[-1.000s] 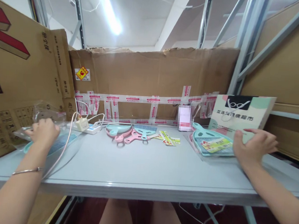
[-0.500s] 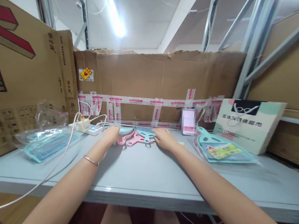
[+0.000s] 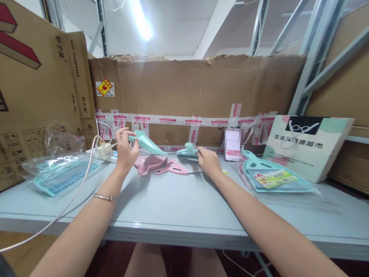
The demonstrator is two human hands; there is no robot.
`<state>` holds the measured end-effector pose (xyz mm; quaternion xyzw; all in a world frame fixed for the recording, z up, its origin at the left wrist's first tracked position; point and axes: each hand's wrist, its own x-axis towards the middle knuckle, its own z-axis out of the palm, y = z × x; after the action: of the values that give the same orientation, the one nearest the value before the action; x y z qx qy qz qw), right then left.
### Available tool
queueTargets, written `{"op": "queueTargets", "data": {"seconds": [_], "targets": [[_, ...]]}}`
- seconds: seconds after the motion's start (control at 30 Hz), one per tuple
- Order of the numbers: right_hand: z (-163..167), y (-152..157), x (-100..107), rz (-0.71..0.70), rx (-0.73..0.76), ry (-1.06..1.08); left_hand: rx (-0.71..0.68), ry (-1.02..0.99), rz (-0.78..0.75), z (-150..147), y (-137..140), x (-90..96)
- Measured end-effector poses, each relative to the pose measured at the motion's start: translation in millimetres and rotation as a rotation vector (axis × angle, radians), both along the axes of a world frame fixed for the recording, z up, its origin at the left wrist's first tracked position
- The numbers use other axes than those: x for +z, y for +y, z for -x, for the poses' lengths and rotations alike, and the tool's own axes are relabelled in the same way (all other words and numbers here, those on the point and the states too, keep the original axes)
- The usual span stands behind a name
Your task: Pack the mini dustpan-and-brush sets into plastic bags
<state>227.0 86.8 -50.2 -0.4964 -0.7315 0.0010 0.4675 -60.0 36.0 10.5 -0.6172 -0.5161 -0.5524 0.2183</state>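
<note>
My left hand (image 3: 127,147) is closed on the edge of a mint-green dustpan (image 3: 150,144), which is raised and tilted above the table. Between the thumb and fingers of my right hand (image 3: 208,161) is a mint-green brush (image 3: 188,151), held just off the tabletop with its handle end turned toward me. Under and between them lie a pink dustpan (image 3: 148,163) and a pink brush (image 3: 173,167), side by side on the table. The bristles of the green brush are mostly hidden.
Bagged green dustpan sets lie at left (image 3: 63,174) and right (image 3: 276,176). A phone (image 3: 233,145) leans at the back beside a white paper bag (image 3: 306,147). A power strip with a plug (image 3: 104,151) trails a white cable (image 3: 78,189) over the left table edge. Cardboard boxes (image 3: 176,86) wall the back.
Both hands have lifted the green dustpan and the green brush up off the pink pieces. The dustpan has tilted, and the pink dustpan and brush now show more fully.
</note>
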Motion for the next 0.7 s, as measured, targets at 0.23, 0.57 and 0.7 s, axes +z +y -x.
{"op": "queueTargets", "data": {"seconds": [0.23, 0.57, 0.7], "targets": [[-30, 12, 22, -0.101, 0.133, 0.716, -0.567, -0.505, -0.081, -2, -3, 9.1], [20, -41, 33, 0.315, 0.770, 0.734, -0.952, -0.585, 0.349, -26, -10, 1.5], [23, -52, 35, 0.448, 0.885, 0.700, -0.927, -0.572, 0.386, -27, -6, -1.5]]}}
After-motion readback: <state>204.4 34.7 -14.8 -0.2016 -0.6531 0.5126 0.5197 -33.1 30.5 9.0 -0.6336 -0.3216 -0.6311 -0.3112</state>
